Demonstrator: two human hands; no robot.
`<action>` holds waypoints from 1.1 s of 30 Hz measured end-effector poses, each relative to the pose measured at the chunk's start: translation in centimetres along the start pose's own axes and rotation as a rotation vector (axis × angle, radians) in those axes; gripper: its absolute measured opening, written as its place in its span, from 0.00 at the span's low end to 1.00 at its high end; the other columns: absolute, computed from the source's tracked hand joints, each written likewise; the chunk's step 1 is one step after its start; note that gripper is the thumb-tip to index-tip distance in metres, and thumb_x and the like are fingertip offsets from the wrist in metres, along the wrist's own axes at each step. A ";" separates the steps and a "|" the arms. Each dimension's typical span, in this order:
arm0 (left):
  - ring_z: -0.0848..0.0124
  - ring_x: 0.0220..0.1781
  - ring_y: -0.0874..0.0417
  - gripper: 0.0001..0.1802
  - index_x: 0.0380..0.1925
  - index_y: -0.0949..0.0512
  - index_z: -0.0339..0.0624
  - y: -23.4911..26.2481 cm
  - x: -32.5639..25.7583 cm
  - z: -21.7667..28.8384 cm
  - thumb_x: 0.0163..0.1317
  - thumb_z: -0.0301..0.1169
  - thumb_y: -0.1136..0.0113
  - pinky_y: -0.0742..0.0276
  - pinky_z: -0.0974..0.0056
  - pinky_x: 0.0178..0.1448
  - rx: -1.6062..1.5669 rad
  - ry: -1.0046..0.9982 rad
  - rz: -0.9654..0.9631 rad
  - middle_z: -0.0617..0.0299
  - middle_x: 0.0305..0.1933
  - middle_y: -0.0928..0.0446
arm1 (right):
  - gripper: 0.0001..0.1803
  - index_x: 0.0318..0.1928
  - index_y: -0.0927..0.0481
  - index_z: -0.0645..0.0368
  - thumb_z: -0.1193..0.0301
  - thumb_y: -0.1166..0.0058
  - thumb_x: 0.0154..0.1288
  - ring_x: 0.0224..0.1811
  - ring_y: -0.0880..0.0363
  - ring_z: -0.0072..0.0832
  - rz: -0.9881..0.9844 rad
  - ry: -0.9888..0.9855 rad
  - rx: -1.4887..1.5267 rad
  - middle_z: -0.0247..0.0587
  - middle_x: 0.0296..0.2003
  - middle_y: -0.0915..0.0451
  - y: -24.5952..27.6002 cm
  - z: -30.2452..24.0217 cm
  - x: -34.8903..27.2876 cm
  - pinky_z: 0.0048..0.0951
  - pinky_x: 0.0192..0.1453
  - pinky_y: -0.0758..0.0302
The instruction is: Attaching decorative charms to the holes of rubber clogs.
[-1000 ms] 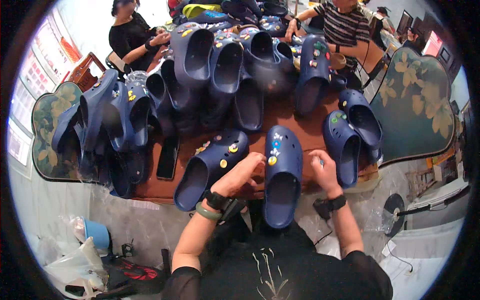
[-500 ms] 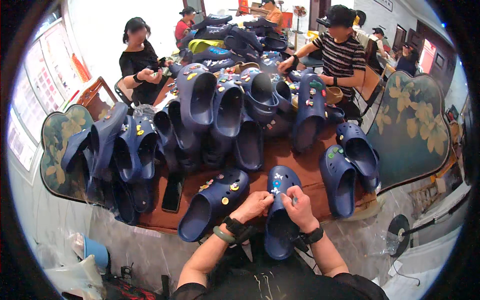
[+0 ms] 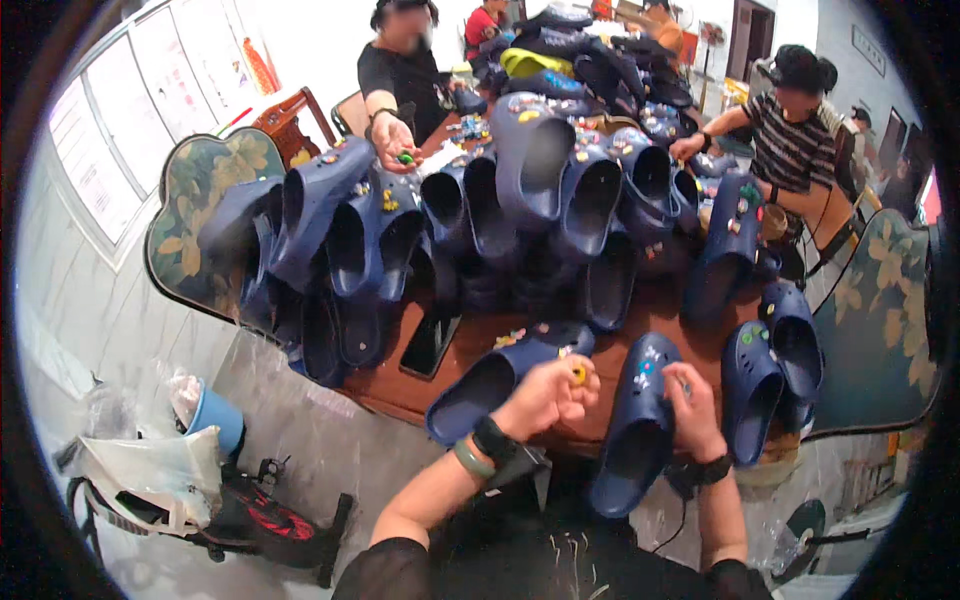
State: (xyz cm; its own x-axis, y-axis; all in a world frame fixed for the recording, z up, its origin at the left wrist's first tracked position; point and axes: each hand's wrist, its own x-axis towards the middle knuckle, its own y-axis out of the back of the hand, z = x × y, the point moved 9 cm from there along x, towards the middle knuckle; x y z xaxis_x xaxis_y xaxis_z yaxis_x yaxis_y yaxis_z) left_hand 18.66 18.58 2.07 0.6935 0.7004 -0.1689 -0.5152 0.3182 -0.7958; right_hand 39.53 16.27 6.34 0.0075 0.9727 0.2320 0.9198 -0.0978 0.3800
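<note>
- Navy clog: lies at the near table edge, heel end overhanging toward the person, toe pointing away. Small coloured charms sit on its upper, just ahead of the right hand.
- Right hand: rests against the right flank of the navy clog, fingers curled onto the upper. A dark wristband sits on the wrist. Whether anything is gripped between the fingertips cannot be told.
- Left hand: held just left of the navy clog, fingers drawn together, pinching a small yellow charm at the fingertips. A black band and a green band sit on the wrist.
- Second clog: lies under and left of the left hand, opening toward the person, with charms on its toe.
- Pair of clogs: lies just right of the right hand, nested side by side.
- Dark phone: lies flat on the wooden table, left of and beyond the left hand.
- Clog heap: many navy clogs stacked well beyond both hands, covering most of the table.
- Co-worker in black: beyond the heap to the left, one hand holding a small green piece.
- Co-worker in a striped top: beyond the heap to the right, one hand reaching into the heap.
- Blue bucket: on the floor, well left of the left hand.
</note>
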 end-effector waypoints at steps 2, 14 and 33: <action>0.67 0.28 0.29 0.11 0.34 0.27 0.40 -1.2 -1.3 3.9 0.60 0.36 0.51 0.34 0.67 0.24 -0.157 -0.064 -0.029 0.55 0.36 0.26 | 0.08 0.41 0.24 0.65 0.72 0.48 0.69 0.30 0.27 0.18 -0.054 -0.032 -0.078 0.35 0.27 0.23 -0.1 -0.1 1.5 0.24 0.34 0.29; 0.67 0.33 0.27 0.10 0.44 0.30 0.27 17.8 -4.2 24.9 0.70 0.25 0.55 0.30 0.67 0.35 -0.459 -0.685 0.433 0.56 0.32 0.30 | 0.08 0.40 0.24 0.63 0.70 0.45 0.67 0.30 0.19 0.31 -0.226 -0.046 -0.204 0.46 0.27 0.20 -1.7 -1.5 2.5 0.30 0.34 0.26; 0.58 0.38 0.23 0.22 0.50 0.27 0.36 19.1 -2.3 27.3 0.73 0.41 0.62 0.27 0.58 0.35 -0.550 -0.754 0.292 0.51 0.41 0.23 | 0.06 0.38 0.24 0.60 0.76 0.43 0.60 0.31 0.19 0.45 -0.645 0.381 -0.514 0.48 0.28 0.20 -12.8 -14.4 2.4 0.40 0.33 0.24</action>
State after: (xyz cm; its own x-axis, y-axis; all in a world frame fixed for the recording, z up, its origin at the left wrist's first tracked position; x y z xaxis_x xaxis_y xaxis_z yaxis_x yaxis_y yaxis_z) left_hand -6.54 40.44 3.14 -0.0262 0.9900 -0.1384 -0.1763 -0.1409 -0.9742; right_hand 22.14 16.87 14.92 -0.6627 0.7445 0.0813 0.4114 0.2712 0.8701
